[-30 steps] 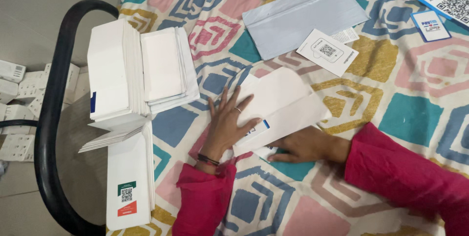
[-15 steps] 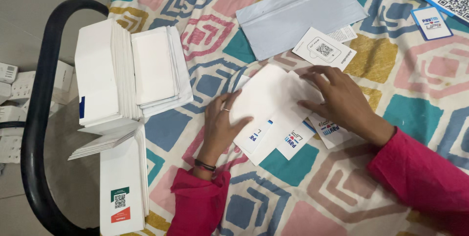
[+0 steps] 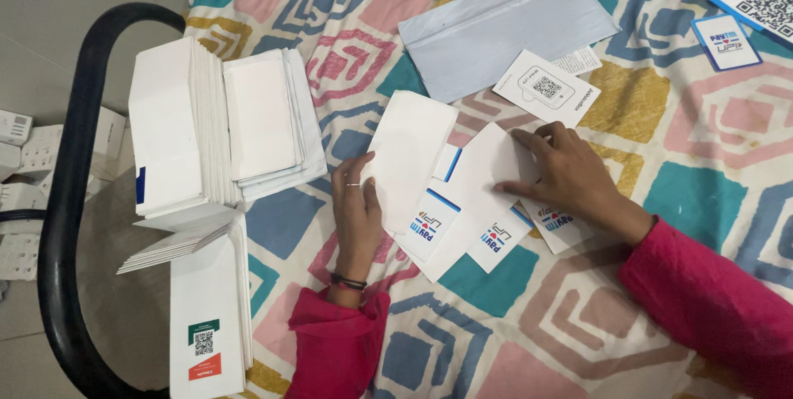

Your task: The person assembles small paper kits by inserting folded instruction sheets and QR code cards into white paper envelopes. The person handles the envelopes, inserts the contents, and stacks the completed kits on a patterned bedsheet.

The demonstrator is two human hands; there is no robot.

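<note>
My left hand (image 3: 357, 211) lies flat and open, fingers together, its edge pressing on a white envelope (image 3: 410, 155) that lies on the patterned bedspread (image 3: 702, 135). My right hand (image 3: 564, 174) is spread open too, fingertips resting on a white sheet (image 3: 487, 169) just beside that envelope; it grips nothing. From under the sheet small printed cards (image 3: 431, 224) fan out toward me. Further left stands a stack of white envelopes (image 3: 178, 130) by the black bed rail (image 3: 70, 201). Beyond my hands lies a grey mailer (image 3: 504, 31), with a code card (image 3: 545, 89) touching its near edge.
</note>
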